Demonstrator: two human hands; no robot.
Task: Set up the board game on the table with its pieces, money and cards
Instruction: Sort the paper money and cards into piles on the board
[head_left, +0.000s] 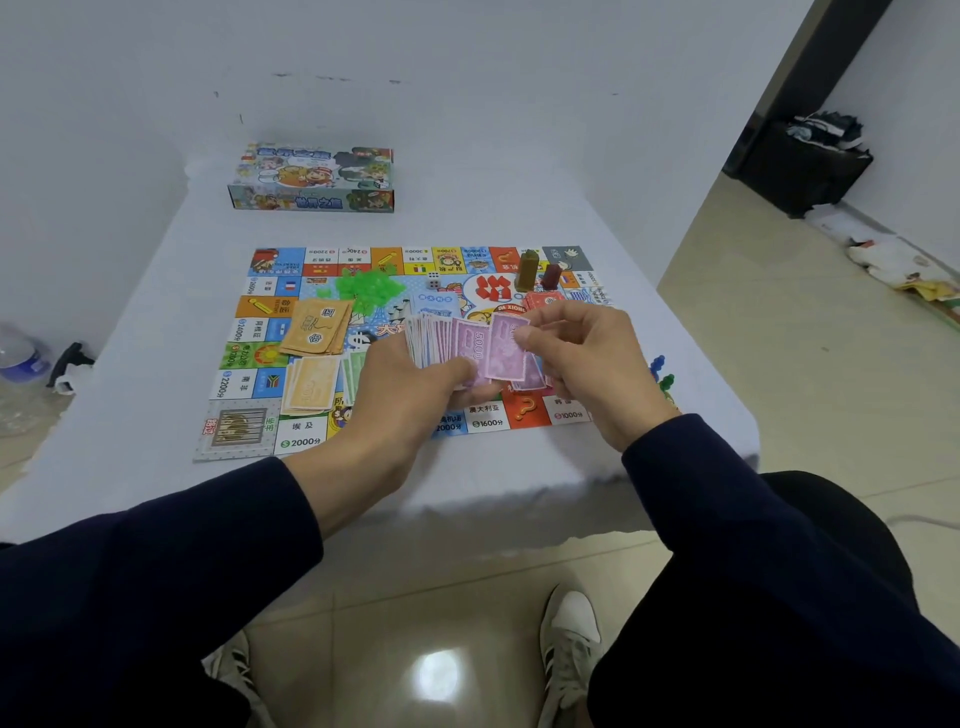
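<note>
I am partway through the setup. The board (249, 358) lies flat on the white tabletop (156, 322), and sorted piles already rest on it: a tan card stack (314, 327), an orange money pile (311, 384) with green notes (353, 374) beside it, a heap of green plastic pieces (371, 286), a die (434, 280), red cards (543, 300), and two tall pieces, one olive (527, 270) and one dark red (551, 275). Blue and green pawns (661, 374) sit at the board's right edge. The game box (311, 179) stands well apart at the far end.

My left hand (410, 395) has its grip clamped on a fanned wad of purple notes (447, 348) above the board's middle. My right hand (587, 358) pinches a single purple note (506, 353), its grip closed on that note's right end.

I judge the money still needs sorting, and the pawns placing.

Readable writing: "5000" on a purple note; "2000", "1600" and "1000" along the near edge; "2200" and "2400" on the left; "DA XIONG" near the centre. The other characters are too small for me to be sure of.
</note>
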